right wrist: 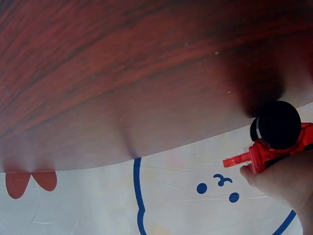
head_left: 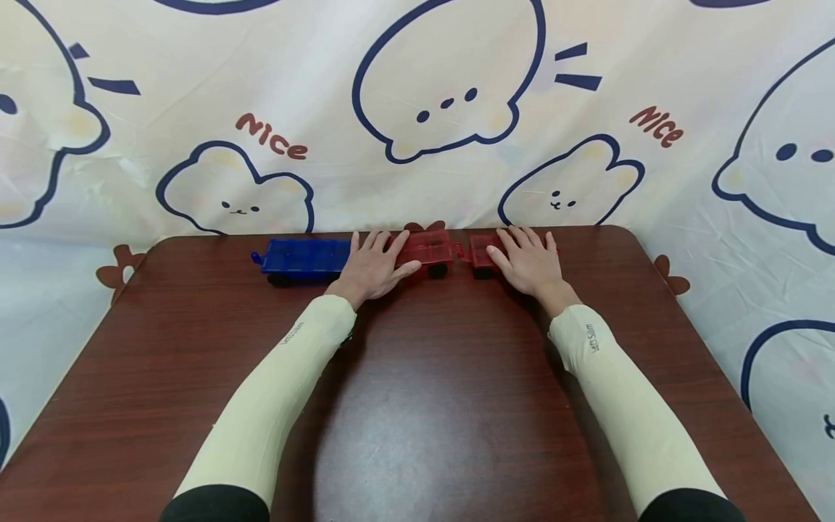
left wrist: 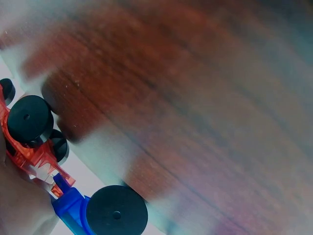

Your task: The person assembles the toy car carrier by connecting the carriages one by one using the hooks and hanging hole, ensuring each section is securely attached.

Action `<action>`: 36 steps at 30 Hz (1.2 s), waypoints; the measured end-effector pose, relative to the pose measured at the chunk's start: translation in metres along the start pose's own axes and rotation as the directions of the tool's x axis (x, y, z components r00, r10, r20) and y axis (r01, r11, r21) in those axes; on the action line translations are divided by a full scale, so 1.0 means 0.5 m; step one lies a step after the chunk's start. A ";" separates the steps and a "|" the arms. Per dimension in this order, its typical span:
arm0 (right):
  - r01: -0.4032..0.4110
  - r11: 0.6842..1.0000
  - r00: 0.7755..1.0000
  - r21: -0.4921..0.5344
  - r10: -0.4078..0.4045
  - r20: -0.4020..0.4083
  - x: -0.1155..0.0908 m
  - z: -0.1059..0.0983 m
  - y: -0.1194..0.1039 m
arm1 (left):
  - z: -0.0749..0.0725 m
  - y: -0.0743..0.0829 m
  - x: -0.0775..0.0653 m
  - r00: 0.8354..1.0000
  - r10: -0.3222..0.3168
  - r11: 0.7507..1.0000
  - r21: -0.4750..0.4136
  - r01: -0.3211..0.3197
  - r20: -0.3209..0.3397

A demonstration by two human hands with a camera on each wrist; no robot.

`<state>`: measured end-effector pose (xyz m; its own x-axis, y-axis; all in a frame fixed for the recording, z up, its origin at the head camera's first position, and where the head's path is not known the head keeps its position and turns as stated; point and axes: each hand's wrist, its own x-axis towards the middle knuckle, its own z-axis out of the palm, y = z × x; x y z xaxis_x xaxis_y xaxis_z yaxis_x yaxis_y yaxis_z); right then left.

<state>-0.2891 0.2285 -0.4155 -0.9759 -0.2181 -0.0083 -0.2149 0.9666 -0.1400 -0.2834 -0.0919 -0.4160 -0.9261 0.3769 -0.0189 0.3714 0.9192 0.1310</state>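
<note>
A row of toy train cars on black wheels stands along the far table edge in the head view. At the left is a translucent blue car (head_left: pixel 305 259); a translucent red car (head_left: pixel 430 248) and a second red car (head_left: pixel 481 252) follow to the right. My left hand (head_left: pixel 372 264) rests, fingers spread and fairly straight, over the join of the blue and middle red cars. In the left wrist view a blue hook (left wrist: pixel 61 182) meets the red coupling there. My right hand (head_left: pixel 531 262) lies with extended fingers over the right red car, hiding part of it.
The brown wooden table (head_left: pixel 430 406) has rounded far corners. Right behind its far edge hangs a pale cloth (head_left: pixel 404 188) printed with cartoon figures, which also runs down both sides.
</note>
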 end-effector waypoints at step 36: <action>0.007 1.000 1.000 0.010 -0.007 -0.018 0.008 0.004 -0.009 | -0.003 0.004 -0.004 1.000 -0.006 0.999 0.033 0.005 0.024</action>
<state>-0.2921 0.2228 -0.4168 -0.9749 -0.2225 0.0101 -0.2215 0.9635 -0.1501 -0.2807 -0.0909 -0.4140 -0.9263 0.3742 -0.0437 0.3688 0.9243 0.0979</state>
